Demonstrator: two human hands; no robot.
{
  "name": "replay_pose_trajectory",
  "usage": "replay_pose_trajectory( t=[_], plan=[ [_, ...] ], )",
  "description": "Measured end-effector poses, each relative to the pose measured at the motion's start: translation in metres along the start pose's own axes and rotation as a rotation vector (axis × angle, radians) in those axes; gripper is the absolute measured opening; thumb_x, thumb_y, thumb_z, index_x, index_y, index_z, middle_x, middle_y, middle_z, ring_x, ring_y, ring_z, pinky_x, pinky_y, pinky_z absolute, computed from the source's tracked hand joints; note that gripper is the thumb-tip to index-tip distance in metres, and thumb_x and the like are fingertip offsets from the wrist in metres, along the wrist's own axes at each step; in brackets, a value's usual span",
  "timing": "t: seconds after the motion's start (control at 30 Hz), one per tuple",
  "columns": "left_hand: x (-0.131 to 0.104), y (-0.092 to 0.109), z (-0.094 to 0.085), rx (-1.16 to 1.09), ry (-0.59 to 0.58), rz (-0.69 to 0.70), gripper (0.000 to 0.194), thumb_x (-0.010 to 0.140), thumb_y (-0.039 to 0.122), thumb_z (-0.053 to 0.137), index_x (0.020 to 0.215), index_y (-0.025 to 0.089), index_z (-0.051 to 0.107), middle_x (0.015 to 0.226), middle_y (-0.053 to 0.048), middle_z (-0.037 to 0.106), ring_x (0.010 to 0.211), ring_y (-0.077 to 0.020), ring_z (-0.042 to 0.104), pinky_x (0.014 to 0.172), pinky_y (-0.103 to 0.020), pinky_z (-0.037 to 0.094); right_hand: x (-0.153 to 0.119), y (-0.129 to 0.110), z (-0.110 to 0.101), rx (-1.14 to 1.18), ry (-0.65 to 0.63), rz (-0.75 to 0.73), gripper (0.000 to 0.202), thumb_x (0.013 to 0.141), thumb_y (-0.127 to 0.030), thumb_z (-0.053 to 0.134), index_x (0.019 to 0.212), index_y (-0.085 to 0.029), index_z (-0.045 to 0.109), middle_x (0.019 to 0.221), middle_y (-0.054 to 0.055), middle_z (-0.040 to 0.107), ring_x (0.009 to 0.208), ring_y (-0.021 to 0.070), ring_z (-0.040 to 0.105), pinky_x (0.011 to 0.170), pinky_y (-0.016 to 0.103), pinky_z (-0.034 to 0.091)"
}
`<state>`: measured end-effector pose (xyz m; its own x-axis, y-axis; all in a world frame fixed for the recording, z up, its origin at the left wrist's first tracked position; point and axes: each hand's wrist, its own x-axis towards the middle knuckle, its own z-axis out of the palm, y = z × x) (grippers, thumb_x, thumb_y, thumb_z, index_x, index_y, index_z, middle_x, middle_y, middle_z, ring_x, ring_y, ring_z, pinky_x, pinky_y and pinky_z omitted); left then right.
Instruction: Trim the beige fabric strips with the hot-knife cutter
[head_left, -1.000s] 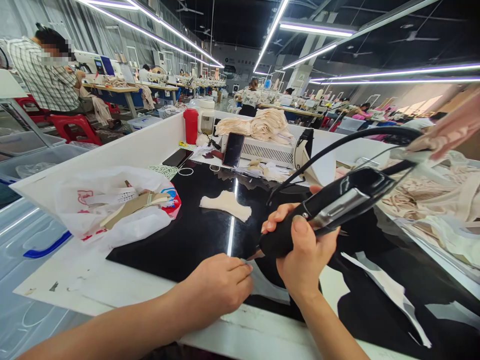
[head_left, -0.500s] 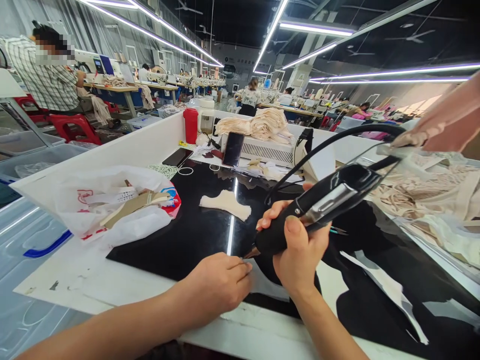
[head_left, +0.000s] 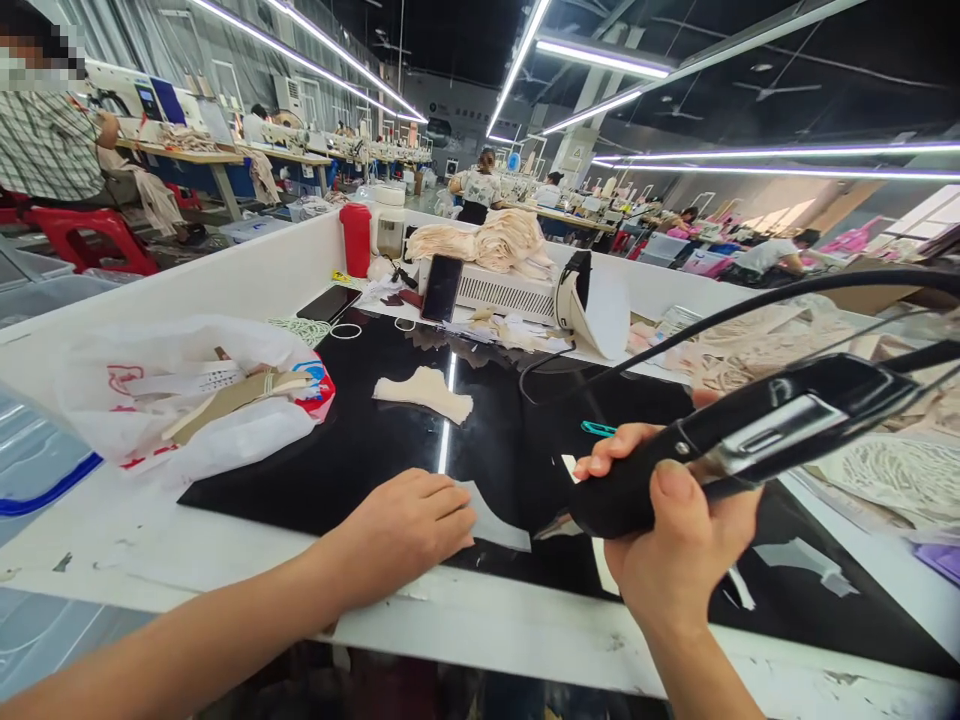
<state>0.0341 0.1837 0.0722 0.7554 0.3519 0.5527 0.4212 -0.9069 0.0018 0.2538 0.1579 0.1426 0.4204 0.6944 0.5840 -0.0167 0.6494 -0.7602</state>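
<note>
— Head view: right hand (head_left: pixel 679 530)?
— Lower right, wrapped round one black corded handheld tool (head_left: pixel 757 408), metal tip (head_left: pixel 559 526) pointing left.
— Left hand (head_left: pixel 416 518)?
— Lower centre, fingers together, at one pale grey cut piece (head_left: pixel 496 522); whether pinching it, cannot tell.
— Others?
— Cream fabric piece (head_left: pixel 425 392), centre; white plastic bag (head_left: pixel 281 438), left; red cup (head_left: pixel 355 240), upper left.

Cold white tube lights (head_left: pixel 600 57) hang high beyond your left grip (head_left: pixel 409 525), under a dark ceiling (head_left: pixel 885 60). You have a bright table (head_left: pixel 510 620), with a glare streak (head_left: pixel 445 440) on the black sheet (head_left: pixel 510 430) just past that grip. The tool (head_left: pixel 660 490) in your right grip (head_left: pixel 679 525) shines; edges look stretched, far detail soft.
</note>
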Motion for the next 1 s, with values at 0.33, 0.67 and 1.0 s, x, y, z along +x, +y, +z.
replay_pose_trajectory(
  t=[0.33,0.67,1.0],
  plan=[
    [0.014,0.017,0.002,-0.034,-0.04,0.122,0.021,0.104,0.033,0.059,0.115,0.016,0.065,0.111,-0.004,0.07,0.108,-0.0195,0.064,0.105,-0.036,0.047,-0.003,0.007,-0.002,0.016,-0.02,-0.02,0.051,0.09,-0.033,0.075,0.135,-0.033,0.053,0.084,-0.004,0.066,0.063,0.0139,0.062,0.06,0.031,0.059],
    [0.024,0.02,0.017,0.008,-0.104,0.139,0.038,0.095,0.044,0.072,0.119,0.015,0.064,0.107,-0.004,0.067,0.102,-0.02,0.062,0.106,-0.038,0.046,-0.003,0.007,-0.002,-0.002,-0.007,-0.015,0.051,0.089,-0.033,0.074,0.134,-0.033,0.051,0.084,-0.005,0.066,0.063,0.0141,0.063,0.06,0.032,0.058],
    [0.023,0.021,0.018,-0.029,-0.106,0.104,0.04,0.095,0.043,0.072,0.123,0.015,0.063,0.108,-0.005,0.068,0.103,-0.0203,0.064,0.107,-0.038,0.046,-0.001,0.008,-0.001,0.005,0.015,-0.022,0.04,0.089,-0.034,0.076,0.123,-0.03,0.054,0.084,-0.005,0.066,0.061,0.0133,0.062,0.059,0.032,0.059]
  ],
)
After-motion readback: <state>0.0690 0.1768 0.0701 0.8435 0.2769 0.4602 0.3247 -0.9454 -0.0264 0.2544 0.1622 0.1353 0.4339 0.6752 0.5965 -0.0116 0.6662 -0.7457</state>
